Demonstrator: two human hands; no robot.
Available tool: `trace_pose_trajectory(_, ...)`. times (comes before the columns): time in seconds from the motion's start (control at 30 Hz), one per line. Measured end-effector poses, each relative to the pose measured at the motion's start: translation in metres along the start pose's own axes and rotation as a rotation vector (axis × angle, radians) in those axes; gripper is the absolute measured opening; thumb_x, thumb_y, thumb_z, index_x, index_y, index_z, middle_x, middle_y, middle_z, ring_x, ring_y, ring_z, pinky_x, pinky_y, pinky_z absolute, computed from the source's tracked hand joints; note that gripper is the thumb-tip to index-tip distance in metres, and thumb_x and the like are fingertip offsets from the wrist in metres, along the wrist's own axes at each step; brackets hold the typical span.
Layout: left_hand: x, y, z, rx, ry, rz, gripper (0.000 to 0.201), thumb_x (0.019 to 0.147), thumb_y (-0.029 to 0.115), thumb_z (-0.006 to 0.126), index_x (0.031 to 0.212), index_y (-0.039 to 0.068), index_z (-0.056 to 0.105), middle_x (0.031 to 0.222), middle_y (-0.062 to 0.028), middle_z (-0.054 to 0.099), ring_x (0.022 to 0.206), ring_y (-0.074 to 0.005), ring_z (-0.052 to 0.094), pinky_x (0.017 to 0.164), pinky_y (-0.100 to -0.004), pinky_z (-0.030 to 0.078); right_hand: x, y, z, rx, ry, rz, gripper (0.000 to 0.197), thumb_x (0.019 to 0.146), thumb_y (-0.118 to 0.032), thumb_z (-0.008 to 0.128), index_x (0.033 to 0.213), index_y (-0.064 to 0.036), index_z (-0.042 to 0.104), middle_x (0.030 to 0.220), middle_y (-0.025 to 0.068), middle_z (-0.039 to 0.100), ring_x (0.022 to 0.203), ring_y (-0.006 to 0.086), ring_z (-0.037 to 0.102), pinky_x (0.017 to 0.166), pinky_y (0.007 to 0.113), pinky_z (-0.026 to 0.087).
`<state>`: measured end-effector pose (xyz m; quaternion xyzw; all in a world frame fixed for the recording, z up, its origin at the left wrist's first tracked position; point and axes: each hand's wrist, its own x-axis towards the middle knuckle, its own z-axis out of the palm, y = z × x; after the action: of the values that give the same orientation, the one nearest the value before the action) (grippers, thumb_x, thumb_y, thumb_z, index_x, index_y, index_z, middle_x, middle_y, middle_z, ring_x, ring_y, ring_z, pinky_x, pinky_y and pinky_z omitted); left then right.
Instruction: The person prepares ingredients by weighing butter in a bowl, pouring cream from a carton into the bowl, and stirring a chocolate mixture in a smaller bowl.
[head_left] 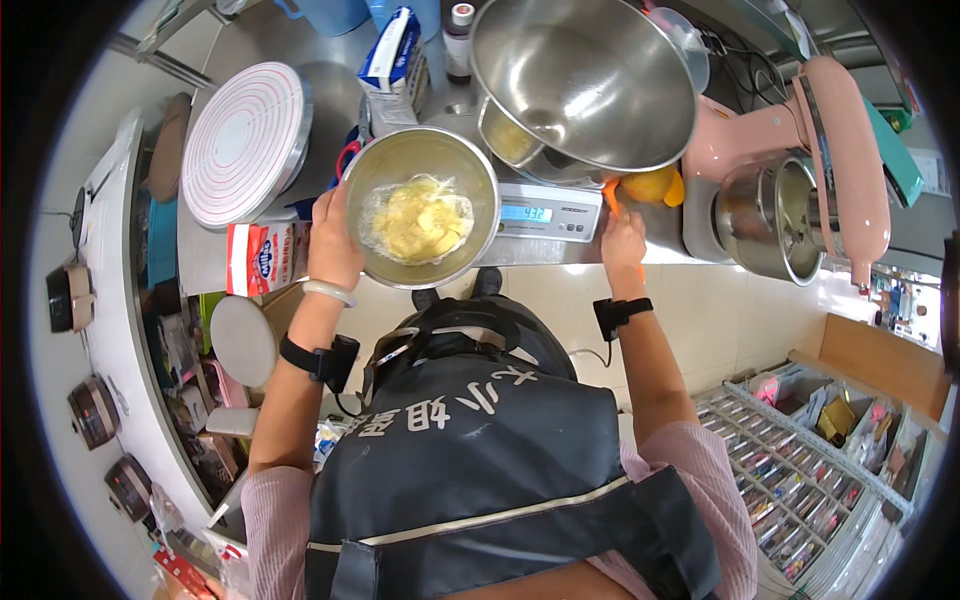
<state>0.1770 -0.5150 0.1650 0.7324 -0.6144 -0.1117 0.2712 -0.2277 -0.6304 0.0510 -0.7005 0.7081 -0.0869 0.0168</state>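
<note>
My left hand (335,240) grips the left rim of a metal mixing bowl (482,225) at the table's front edge. Inside the bowl, a soft, pale yellow mass (422,222) lies on crumpled clear film. To the bowl's right is a digital kitchen scale (548,222) with a lit display. My right hand (624,240) is closed beside the scale's right end, around a slim orange utensil (611,194); most of it is hidden, so its kind is unclear. Just beyond that hand sits a rounded yellow-orange thing (650,186).
A large steel bowl (590,80) stands behind the scale, with a pink stand mixer (840,150) to the right. A round cake turntable (248,145), a red-and-white packet (262,258), a blue-and-white carton (393,75) and a dark bottle (458,45) occupy the left and back.
</note>
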Motion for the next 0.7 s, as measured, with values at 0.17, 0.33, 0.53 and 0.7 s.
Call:
trace_pose_trajectory(0.17, -0.021, -0.024, 0.020, -0.040, 0.078, -0.268, 0.057, 0.071, -0.008, 0.048, 0.126, -0.001, 0.035, 0.104, -0.0251, 0.050, 0.088, -0.0361, 0.054, 0.077, -0.0364, 0.047, 0.005, 0.002, 0.004, 0.080, 0.302, -0.211, 0.032, 0.081, -0.019, 0.059, 0.110, -0.0057, 0.057, 0.105, 0.0133, 0.054, 0.095, 0.0311, 0.049, 0.081, 0.041, 0.042)
trace_pose_trajectory(0.33, -0.023, -0.013, 0.011, -1.026, -0.367, -1.081, 0.034, 0.082, 0.007, 0.047, 0.113, -0.003, 0.042, 0.082, -0.0151, 0.061, 0.050, -0.0240, 0.059, 0.043, -0.0330, 0.052, -0.019, -0.026, -0.020, 0.784, -0.088, 0.107, 0.036, 0.079, -0.015, 0.063, 0.112, -0.0013, 0.056, 0.100, 0.0142, 0.058, 0.085, 0.0238, 0.057, 0.069, 0.032, 0.047)
trace_pose_trajectory(0.53, -0.036, 0.002, -0.004, -1.120, -0.314, -0.933, 0.040, 0.075, 0.004, 0.051, 0.114, -0.004, 0.045, 0.083, -0.0162, 0.062, 0.051, -0.0226, 0.061, 0.037, -0.0288, 0.051, -0.024, -0.019, -0.005, 0.936, -0.078, 0.064, 0.054, 0.076, -0.011, 0.069, 0.124, 0.0008, 0.048, 0.109, 0.0087, 0.058, 0.088, 0.0156, 0.055, 0.073, 0.027, 0.048)
trace_pose_trajectory(0.7, -0.054, 0.009, -0.036, -1.126, -0.337, -0.951, 0.035, 0.076, 0.005, 0.052, 0.111, -0.004, 0.048, 0.079, -0.0145, 0.063, 0.052, -0.0204, 0.061, 0.037, -0.0269, 0.050, -0.021, -0.019, -0.006, 0.917, -0.121, 0.036, 0.055, 0.073, -0.013, 0.071, 0.120, 0.0044, 0.048, 0.108, 0.0114, 0.056, 0.086, 0.0174, 0.055, 0.070, 0.027, 0.049)
